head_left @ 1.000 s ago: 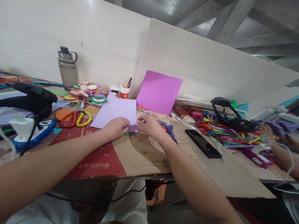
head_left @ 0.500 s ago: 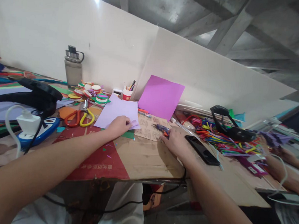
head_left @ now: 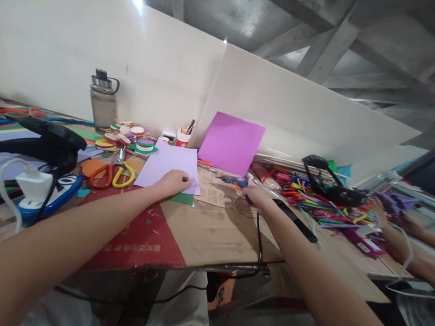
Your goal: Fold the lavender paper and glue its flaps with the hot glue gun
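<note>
My left hand point(head_left: 175, 181) rests on the lower right part of a lavender sheet point(head_left: 170, 160), its fingers pinched together on a small lavender piece point(head_left: 192, 182) near the sheet's edge. My right hand point(head_left: 257, 194) is closed round the handle of a dark blue glue gun point(head_left: 234, 180), whose nozzle points left over the printed brown cardboard point(head_left: 212, 194). A black cord hangs down from the gun. Green paper point(head_left: 182, 198) shows under the lavender sheet. Behind, a purple sheet point(head_left: 231, 142) leans against the white partition.
Pliers point(head_left: 123, 174), orange-handled scissors point(head_left: 102, 175), paper rolls point(head_left: 143, 146) and a bottle point(head_left: 103, 103) stand left. Right are a phone point(head_left: 298, 220), colourful pipe cleaners point(head_left: 321, 205), a black stand point(head_left: 335, 188) and another person's arms point(head_left: 410, 246).
My right hand has lifted the glue gun and turned it, so the nozzle points more squarely left. The cord now hangs straighter below it. My left hand stays on the lavender sheet.
</note>
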`<state>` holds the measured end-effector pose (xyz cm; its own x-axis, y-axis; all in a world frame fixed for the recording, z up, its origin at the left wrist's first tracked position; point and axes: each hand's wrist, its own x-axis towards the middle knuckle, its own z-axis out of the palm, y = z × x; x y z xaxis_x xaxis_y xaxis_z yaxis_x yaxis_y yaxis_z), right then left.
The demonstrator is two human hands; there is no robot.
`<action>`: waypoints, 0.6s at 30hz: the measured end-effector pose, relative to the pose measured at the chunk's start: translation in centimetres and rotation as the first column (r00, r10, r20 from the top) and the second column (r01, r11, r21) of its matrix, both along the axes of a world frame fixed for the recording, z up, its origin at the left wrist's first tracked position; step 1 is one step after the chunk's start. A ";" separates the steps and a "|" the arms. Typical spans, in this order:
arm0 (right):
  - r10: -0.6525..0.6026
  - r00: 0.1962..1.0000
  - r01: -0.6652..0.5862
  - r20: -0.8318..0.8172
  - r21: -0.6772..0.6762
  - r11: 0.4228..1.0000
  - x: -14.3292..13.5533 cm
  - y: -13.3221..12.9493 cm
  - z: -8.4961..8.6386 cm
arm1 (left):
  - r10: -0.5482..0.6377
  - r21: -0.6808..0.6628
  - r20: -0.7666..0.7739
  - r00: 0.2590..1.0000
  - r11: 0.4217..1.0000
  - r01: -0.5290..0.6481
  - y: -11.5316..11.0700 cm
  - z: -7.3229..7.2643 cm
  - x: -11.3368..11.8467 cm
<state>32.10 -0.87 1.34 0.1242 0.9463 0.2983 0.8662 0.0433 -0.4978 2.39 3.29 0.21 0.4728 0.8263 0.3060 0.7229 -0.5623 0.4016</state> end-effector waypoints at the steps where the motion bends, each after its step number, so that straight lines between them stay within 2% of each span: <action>1: -0.011 0.997 0.010 -0.074 -0.008 1.000 -0.4 0.3 0.4 | -0.009 -0.039 0.012 1.000 0.999 0.009 0.3 0.2 -0.1; 4: -0.003 0.962 0.012 -0.272 0.032 0.999 -2.2 0.9 1.5 | -0.051 -0.152 0.029 0.998 0.987 0.055 0.9 1.1 -0.4; 5: 0.026 0.920 0.005 -0.390 0.079 0.997 -2.9 0.9 1.8 | -0.060 -0.184 0.034 0.998 0.981 0.065 1.0 1.3 -0.4; 7: 0.160 0.821 -0.069 -0.548 0.183 0.981 -4.4 1.1 2.3 | -0.058 -0.219 0.046 0.997 0.973 0.067 1.1 1.5 -0.1; 9: 0.286 0.725 -0.184 -0.626 0.224 0.957 -5.7 1.2 2.4 | -0.023 -0.207 0.061 0.998 0.978 0.035 1.0 1.3 0.3; 12: 0.321 0.645 -0.280 -0.694 0.176 0.944 -7.0 1.1 2.0 | 0.025 -0.166 0.131 0.991 0.986 -0.003 0.7 0.7 0.7; 16: 0.320 0.607 -0.352 -0.727 0.115 0.929 -6.6 0.4 1.4 | -0.003 -0.223 0.218 0.976 0.973 0.053 0.1 0.2 0.7; 18: 0.326 0.687 -0.359 -0.650 0.086 0.929 -5.9 -0.3 1.7 | -0.019 -0.218 0.235 0.972 0.973 0.072 -0.1 0.2 0.7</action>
